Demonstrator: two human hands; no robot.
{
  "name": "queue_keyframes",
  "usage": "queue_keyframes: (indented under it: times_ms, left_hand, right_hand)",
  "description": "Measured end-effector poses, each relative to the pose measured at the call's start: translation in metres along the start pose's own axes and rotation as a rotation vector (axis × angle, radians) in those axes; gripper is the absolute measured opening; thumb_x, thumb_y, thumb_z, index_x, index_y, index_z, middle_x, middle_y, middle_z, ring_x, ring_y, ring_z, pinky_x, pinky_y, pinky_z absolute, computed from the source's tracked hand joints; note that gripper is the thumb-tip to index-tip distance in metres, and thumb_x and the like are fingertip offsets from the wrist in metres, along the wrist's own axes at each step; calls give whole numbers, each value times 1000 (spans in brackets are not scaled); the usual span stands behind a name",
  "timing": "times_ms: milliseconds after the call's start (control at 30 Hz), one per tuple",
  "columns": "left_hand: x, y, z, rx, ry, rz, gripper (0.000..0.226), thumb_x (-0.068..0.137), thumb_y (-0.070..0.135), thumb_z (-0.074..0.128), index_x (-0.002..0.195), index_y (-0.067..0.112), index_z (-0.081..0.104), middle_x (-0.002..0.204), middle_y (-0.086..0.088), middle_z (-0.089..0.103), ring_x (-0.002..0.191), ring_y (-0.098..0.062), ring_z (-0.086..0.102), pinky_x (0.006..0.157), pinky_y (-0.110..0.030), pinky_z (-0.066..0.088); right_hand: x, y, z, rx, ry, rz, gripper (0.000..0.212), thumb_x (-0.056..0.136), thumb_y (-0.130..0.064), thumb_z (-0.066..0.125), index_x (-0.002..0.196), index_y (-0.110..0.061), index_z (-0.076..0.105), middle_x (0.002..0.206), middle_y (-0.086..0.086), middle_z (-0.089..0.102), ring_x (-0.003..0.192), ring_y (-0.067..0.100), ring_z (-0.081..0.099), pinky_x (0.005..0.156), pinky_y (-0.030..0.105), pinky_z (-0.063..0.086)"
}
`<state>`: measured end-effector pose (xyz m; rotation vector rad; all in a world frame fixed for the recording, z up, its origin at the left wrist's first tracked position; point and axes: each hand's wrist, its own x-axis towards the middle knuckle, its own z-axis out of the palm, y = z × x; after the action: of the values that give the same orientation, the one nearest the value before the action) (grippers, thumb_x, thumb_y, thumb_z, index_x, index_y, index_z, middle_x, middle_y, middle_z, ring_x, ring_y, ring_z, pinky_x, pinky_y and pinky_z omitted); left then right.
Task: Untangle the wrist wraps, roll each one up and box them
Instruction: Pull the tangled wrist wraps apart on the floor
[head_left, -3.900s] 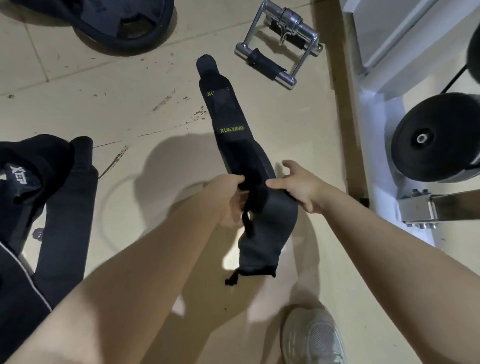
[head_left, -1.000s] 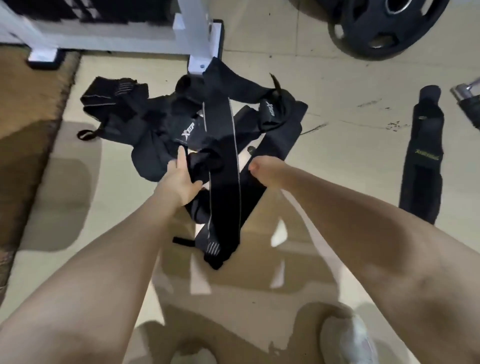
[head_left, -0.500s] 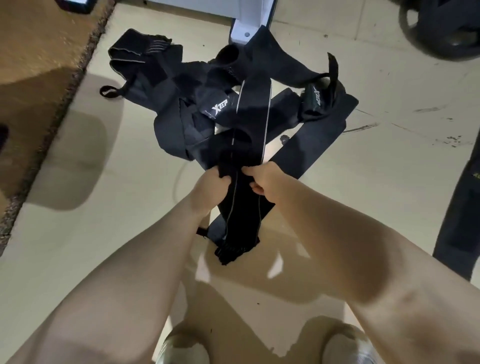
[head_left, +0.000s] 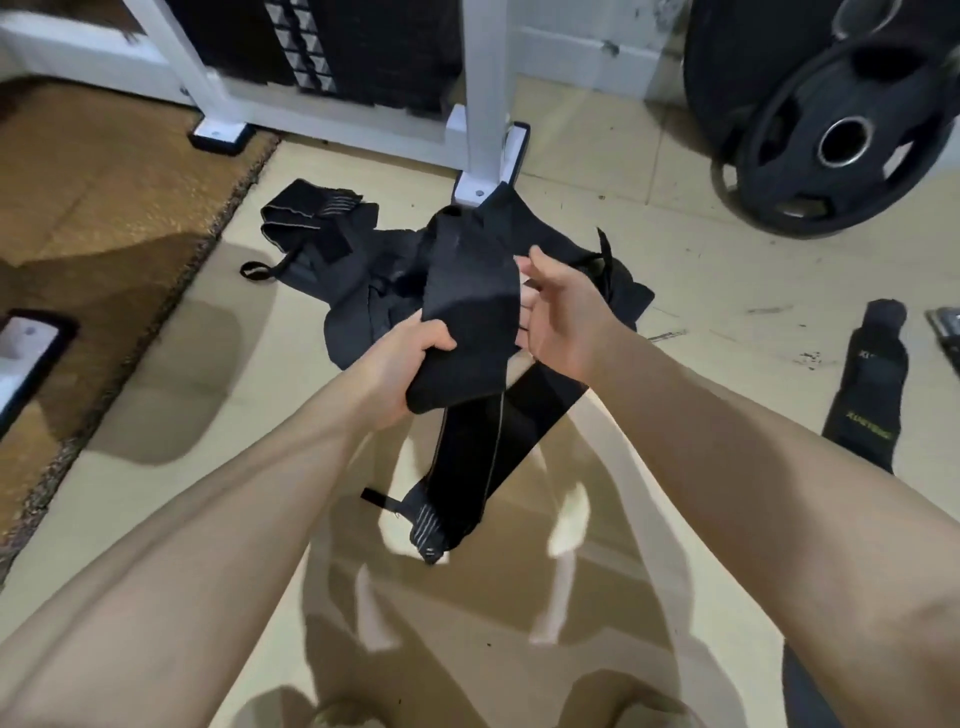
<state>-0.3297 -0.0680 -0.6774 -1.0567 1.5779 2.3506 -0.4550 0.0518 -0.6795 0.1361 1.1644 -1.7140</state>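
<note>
A tangle of black wrist wraps (head_left: 374, 280) lies on the tiled floor in front of me. My left hand (head_left: 402, 364) grips a wide black wrap (head_left: 467, 322) lifted above the pile. Below that hand hangs a narrower wrap with pale edge lines and a striped end (head_left: 457, 467). My right hand (head_left: 561, 312) is at the lifted wrap's right edge, thumb raised, fingers behind the cloth; whether it holds the wrap cannot be told. A separate black wrap with yellow lettering (head_left: 867, 384) lies flat on the floor at the right. No box is in view.
A white machine frame (head_left: 483, 104) with a weight stack stands just behind the pile. A black weight plate (head_left: 831, 140) leans at the back right. A brown mat (head_left: 104, 208) covers the floor at the left. A metal handle's end (head_left: 945, 322) shows at the right edge.
Both hands have lifted a wide wrap up out of the pile, and the striped wrap now hangs beneath my left hand. The view has tilted up, showing the frame and weight plate.
</note>
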Motion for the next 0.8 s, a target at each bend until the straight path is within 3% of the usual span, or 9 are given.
queue_keyframes:
  times_ms: [67, 167, 267, 367, 433, 533, 667, 733, 800]
  left_hand:
    - [-9, 14, 1, 175, -27, 22, 15, 79, 9, 48, 86, 19, 56, 81, -5, 63, 76, -23, 60, 67, -28, 43]
    - [-20, 28, 4, 578, -106, 11, 20, 62, 17, 51, 82, 12, 51, 80, -10, 52, 77, -24, 48, 69, -34, 33]
    - [-26, 25, 11, 825, -326, -72, 12, 79, 11, 55, 90, 9, 59, 86, -9, 61, 83, -25, 57, 76, -33, 43]
    - [-32, 14, 12, 397, -440, -158, 42, 84, 38, 60, 123, 26, 53, 117, 3, 66, 112, -16, 60, 96, -34, 45]
    - [-29, 12, 17, -124, -331, -114, 64, 77, 67, 52, 123, 22, 57, 120, -4, 67, 117, -24, 60, 95, -41, 46]
    - [-18, 14, 22, -717, -36, -50, 71, 81, 65, 52, 113, 2, 61, 113, -18, 65, 107, -33, 63, 86, -47, 50]
    - [-8, 14, 24, -710, 129, -29, 40, 94, 44, 54, 103, 7, 65, 94, -9, 70, 85, -24, 69, 80, -40, 53]
    - [-2, 20, 19, -588, 125, 36, 35, 100, 32, 46, 124, 9, 56, 106, -10, 71, 88, -24, 71, 79, -39, 54]
    - [-5, 28, 18, -394, 67, 6, 31, 102, 28, 44, 125, 8, 47, 120, -13, 65, 101, -27, 65, 87, -37, 50]
  right_hand:
    - [-6, -15, 4, 86, 33, -52, 33, 100, -35, 44, 127, -17, 53, 119, 11, 67, 111, 28, 63, 96, 41, 49]
    - [-16, -22, 13, 87, 61, -78, 55, 95, -30, 54, 145, -16, 35, 132, 13, 58, 115, 28, 61, 89, 42, 54]
    - [-28, -18, 14, -57, 82, -27, 50, 93, -32, 59, 137, -11, 47, 128, 12, 61, 111, 28, 63, 85, 39, 54]
    - [-39, -20, 5, -388, 41, 9, 22, 92, -20, 59, 111, -12, 66, 109, 7, 69, 104, 24, 64, 94, 37, 50]
    - [-45, -23, -5, -687, -6, 57, 29, 88, -14, 59, 116, -15, 66, 116, 7, 67, 110, 24, 62, 101, 39, 47]
    - [-55, -21, -21, -845, -77, 200, 34, 91, -10, 55, 121, -23, 61, 119, 7, 66, 109, 22, 63, 97, 36, 49]
    - [-58, -9, -41, -998, -114, 260, 32, 88, -7, 61, 114, -25, 60, 117, 2, 63, 106, 20, 61, 93, 32, 51]
    - [-62, -4, -45, -1082, -125, 309, 18, 89, -3, 60, 96, -19, 59, 93, 0, 64, 84, 18, 62, 72, 24, 51]
    - [-64, 1, -48, -1156, -92, 284, 12, 84, -7, 64, 85, -11, 53, 86, 9, 60, 80, 24, 60, 77, 33, 52]
